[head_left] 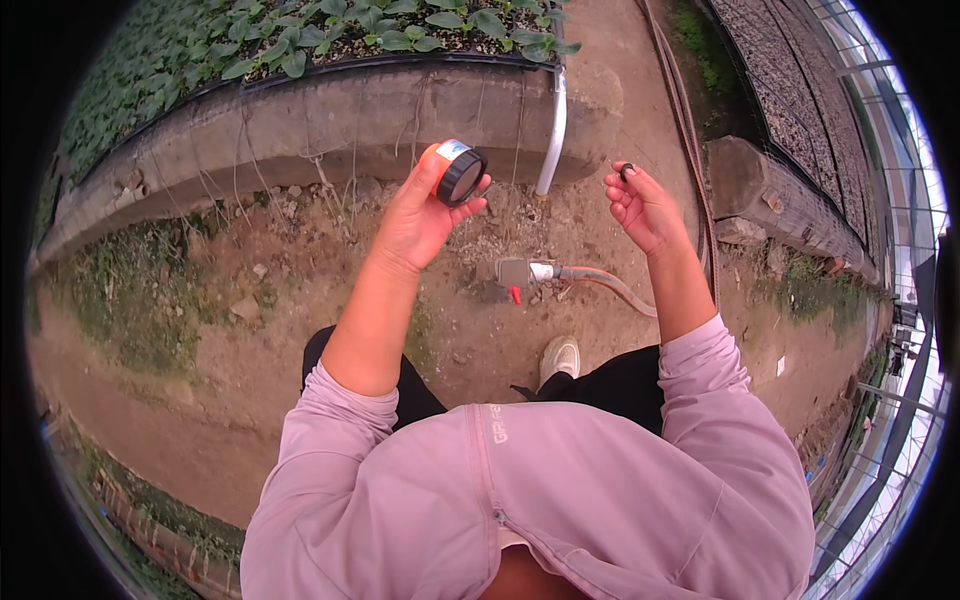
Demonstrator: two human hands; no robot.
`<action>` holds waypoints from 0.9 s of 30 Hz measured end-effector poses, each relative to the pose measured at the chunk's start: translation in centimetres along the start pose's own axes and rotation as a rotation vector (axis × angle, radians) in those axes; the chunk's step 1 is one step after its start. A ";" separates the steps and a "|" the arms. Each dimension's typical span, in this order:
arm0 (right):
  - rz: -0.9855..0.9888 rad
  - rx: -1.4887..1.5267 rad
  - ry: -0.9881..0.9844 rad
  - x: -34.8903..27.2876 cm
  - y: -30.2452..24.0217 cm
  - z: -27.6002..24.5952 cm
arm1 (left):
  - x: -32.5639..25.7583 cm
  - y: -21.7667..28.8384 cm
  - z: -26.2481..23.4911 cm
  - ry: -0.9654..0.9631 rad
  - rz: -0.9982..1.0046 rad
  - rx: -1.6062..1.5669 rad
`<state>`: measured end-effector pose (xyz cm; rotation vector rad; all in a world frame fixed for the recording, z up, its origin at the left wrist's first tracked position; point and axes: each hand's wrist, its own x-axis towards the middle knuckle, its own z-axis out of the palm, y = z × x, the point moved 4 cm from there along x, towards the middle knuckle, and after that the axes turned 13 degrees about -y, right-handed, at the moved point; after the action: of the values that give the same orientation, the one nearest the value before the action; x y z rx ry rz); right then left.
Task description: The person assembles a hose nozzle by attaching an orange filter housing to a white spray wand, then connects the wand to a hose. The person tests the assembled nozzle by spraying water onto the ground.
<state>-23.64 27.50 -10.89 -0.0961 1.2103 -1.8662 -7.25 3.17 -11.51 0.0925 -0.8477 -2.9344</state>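
My left hand is closed round a short, round orange piece with a black ribbed cap. The cap's dark face is turned toward the right, and a white and blue label shows on the side. The fingers behind it are partly hidden. Opposite, my right hand pinches a small black round piece between thumb and forefinger, its other fingers curled. What kind of piece it is I cannot make out. The two hands are held apart at about the same height above the ground.
Leafy seedlings fill trays on a raised concrete bed ahead. A white pipe comes down its corner. On the dirt lies a grey fitting with a red lever, joined to a hose. Another hose runs beside the right bed.
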 end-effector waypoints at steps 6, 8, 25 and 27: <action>0.100 -0.204 0.067 -0.6 1.2 -0.1 | 0.0 -1.2 -2.4 0.107 -0.116 -0.059; 0.108 -0.189 0.172 -1.1 1.4 0.8 | 0.3 -1.3 -2.6 0.093 -0.130 -0.084; -0.283 0.185 0.482 -12.7 -1.4 -3.1 | 5.3 -6.1 0.1 -0.207 -0.302 -0.331; -0.205 0.089 0.609 -13.4 -0.4 -2.2 | 5.4 -6.9 2.0 -0.369 -0.341 -0.335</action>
<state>-16.87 38.47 -6.77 0.4432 1.5601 -2.2104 -13.27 9.50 -13.72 -0.3725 -0.3840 -3.4330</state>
